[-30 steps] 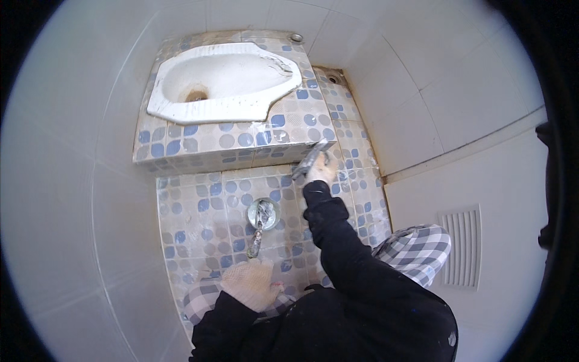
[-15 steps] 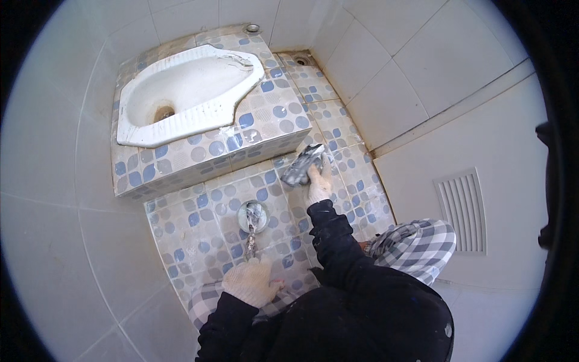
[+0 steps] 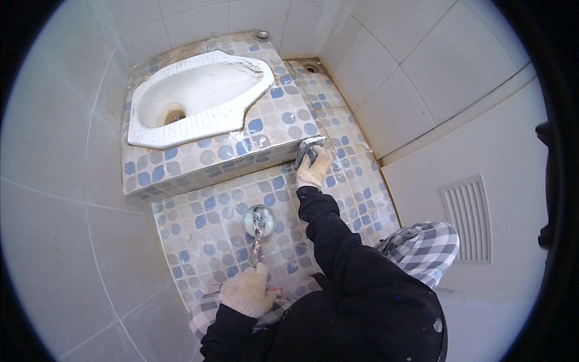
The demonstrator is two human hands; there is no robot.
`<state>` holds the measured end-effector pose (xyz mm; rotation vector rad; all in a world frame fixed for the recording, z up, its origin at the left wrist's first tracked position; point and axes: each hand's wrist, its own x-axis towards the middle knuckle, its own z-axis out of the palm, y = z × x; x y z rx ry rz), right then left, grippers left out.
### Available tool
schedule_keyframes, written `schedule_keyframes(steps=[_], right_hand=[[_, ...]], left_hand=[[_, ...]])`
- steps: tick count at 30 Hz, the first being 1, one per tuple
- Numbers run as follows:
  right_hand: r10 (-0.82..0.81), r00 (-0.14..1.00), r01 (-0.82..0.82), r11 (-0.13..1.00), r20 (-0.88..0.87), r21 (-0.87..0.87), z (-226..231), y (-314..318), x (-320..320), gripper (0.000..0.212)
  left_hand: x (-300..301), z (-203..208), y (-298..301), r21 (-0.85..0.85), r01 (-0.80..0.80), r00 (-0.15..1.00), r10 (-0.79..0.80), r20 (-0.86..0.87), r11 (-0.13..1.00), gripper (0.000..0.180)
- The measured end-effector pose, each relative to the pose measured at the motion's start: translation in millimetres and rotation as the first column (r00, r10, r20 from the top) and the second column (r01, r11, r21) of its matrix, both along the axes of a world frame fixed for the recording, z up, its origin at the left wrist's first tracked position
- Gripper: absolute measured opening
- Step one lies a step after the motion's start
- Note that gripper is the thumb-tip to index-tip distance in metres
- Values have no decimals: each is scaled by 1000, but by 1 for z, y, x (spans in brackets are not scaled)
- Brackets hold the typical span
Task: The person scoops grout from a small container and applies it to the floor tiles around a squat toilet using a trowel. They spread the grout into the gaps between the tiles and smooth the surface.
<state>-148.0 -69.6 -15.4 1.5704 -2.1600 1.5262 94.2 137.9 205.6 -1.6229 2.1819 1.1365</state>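
My left hand (image 3: 247, 292), in a cream knitted glove, is closed on the near end of a stained, long-handled tool (image 3: 256, 248). The tool's far end lies in or over a round pale dish (image 3: 249, 226) on the tiled floor; its exact kind is unclear. My right hand (image 3: 315, 169), gloved the same way, is closed on a crumpled grey rag (image 3: 304, 155) smeared with white. That rag is against the right front corner of the tiled step (image 3: 259, 158). The fingertips under the rag are partly hidden.
A white squat toilet (image 3: 199, 130) is set into the step, with brown stain in its bowl. A floor drain (image 3: 310, 67) lies in the back corner. Tiled walls (image 3: 386, 72) rise around. On the right is a white panel with a slatted vent (image 3: 469, 217).
My right hand has moved the rag slightly up against the step's corner, and the rag is more bunched. My left hand stays on the tool. The whole view has shifted slightly.
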Motion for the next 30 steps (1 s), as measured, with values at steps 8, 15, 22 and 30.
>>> schedule_keyframes(steps=[8,15,22,30], right_hand=[[69,996,-70,997,52,29,-6,-8,4,47],[28,894,-130,971,448,200,-11,21,-29,46],[115,834,-202,974,539,106,34,2,-1,42],[101,868,-202,967,487,158,22,45,18,45]], left_hand=[[-5,-3,-4,-6,-10,1000,10,-21,1000,42],[-9,-10,-9,-84,12,996,-19,-84,996,41],[-9,-10,-7,-39,0,996,-3,-89,999,41],[-13,-2,-15,-57,36,990,-43,-135,998,43]])
